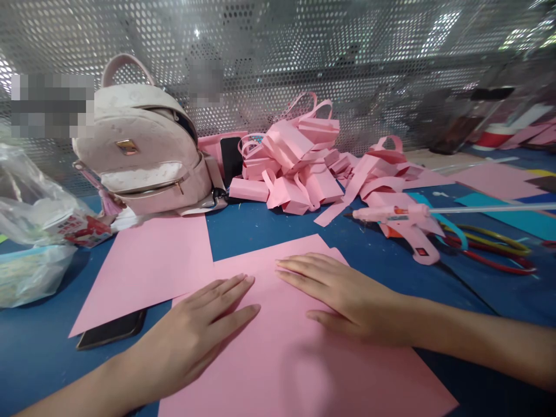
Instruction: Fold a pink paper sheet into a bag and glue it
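Note:
A large pink paper sheet (278,359) lies on the blue table in front of me, with another sheet's edge showing at its far right corner. My left hand (204,321) rests flat on its left side, fingers stretched out. On the far right part of the same paper lies my right hand (343,289), palm down with fingers extended. Neither hand grips anything. To the left, a second pink sheet (160,260) partly covers a dark phone (115,330).
A pale pink backpack (147,145) stands at the back left, beside clear plastic bags (35,272). Folded pink paper bags (299,156) are heaped at the back. On the right lie a pink glue gun (403,223), scissors (499,249) and blue paper (512,214).

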`<state>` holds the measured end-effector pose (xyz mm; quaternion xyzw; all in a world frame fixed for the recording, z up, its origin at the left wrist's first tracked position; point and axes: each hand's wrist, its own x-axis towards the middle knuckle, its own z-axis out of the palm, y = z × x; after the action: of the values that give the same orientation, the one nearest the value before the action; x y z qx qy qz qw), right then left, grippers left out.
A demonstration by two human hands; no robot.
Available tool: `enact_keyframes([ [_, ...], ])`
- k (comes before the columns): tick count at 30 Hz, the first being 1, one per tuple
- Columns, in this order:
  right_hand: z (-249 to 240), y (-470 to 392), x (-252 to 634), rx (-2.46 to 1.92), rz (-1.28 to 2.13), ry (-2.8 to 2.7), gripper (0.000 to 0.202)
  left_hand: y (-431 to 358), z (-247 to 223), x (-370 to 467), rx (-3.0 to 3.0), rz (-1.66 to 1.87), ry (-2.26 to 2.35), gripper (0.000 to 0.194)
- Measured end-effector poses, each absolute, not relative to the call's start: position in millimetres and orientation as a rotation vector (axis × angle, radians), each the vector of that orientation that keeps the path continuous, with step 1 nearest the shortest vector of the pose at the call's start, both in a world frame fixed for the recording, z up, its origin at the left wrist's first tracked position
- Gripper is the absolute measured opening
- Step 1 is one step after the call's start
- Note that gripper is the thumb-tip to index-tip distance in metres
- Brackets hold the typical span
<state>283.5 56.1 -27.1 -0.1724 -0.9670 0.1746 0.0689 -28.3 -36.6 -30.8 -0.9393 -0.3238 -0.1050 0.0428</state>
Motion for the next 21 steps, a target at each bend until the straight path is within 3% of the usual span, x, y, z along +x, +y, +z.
enact_keyframes([
  [21, -29.9, 57.0, 284.2, -0.504, 0.471, -2.901, 0.061, -37.2, -31.9, -28.8, -2.876, -0.28, -0.981, 0.046],
])
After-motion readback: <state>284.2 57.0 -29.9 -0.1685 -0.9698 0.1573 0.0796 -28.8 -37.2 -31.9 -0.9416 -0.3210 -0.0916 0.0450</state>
